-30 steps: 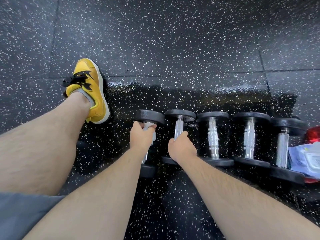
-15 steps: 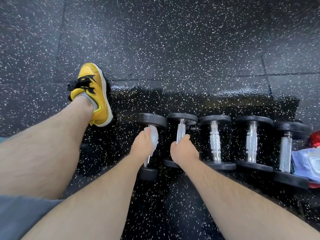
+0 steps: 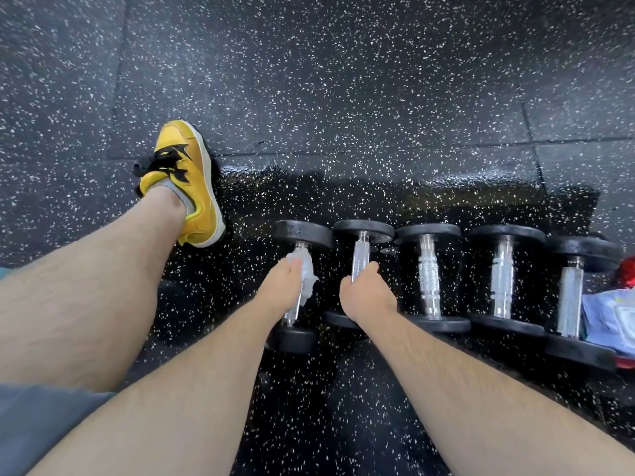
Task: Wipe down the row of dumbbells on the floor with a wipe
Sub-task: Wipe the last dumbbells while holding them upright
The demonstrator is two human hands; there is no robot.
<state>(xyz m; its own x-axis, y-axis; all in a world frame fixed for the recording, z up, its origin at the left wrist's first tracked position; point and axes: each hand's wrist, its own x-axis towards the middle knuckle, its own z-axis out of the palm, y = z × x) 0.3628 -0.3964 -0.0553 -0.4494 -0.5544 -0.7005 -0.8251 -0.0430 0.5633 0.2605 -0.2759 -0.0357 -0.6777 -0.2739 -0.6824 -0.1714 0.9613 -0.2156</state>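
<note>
1. Lying at the left end of the row on the floor (image 3: 343,97), the first dumbbell (image 3: 292,310) has its long axis from 12 to 6 o'clock, with one black head at each end.
2. The wipe (image 3: 304,266) is folded over the upper part of its chrome handle. My left hand (image 3: 280,292) grips the wipe and the handle together, with the fingers curled round them.
3. The bare part of the handle lies at 6 o'clock from my left fingers, so I judge the next stroke should go along this axis, toward me.
4. My right hand (image 3: 364,295) is at 3 o'clock from the left one. It clasps the handle of the second dumbbell (image 3: 360,257), probably to steady it.
5. Three more dumbbells (image 3: 501,280) lie parallel further toward 3 o'clock, and the right hand is the nearer one to them.
6. A pack of wipes (image 3: 608,321) lies at the far 3 o'clock edge, and my yellow shoe (image 3: 187,180) is at 10 o'clock.
</note>
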